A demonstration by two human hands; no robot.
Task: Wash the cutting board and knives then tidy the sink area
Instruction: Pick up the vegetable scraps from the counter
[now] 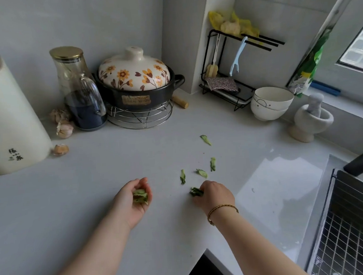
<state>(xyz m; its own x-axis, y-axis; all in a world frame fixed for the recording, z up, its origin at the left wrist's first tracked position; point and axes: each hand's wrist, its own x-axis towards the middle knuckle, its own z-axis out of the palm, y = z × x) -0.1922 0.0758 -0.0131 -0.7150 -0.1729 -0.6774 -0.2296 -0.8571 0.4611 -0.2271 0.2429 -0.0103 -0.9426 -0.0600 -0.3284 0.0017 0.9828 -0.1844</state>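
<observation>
Four loose peels (213, 164) are counted on the pale countertop (93, 186), lying between the hands and the two stacked bowls (270, 104). Each is seen as a short green strip, dark-skinned with a paler inner side. Two are laid with their long axes pointing away from the person, and two are slanted with their near ends toward the right. A pale clump (140, 197) is cupped in the upturned left hand (125, 198), fingers curled round it. A darker bunch (195, 192) is pinched on the counter by the right hand (216, 196), fingertips closed on it.
</observation>
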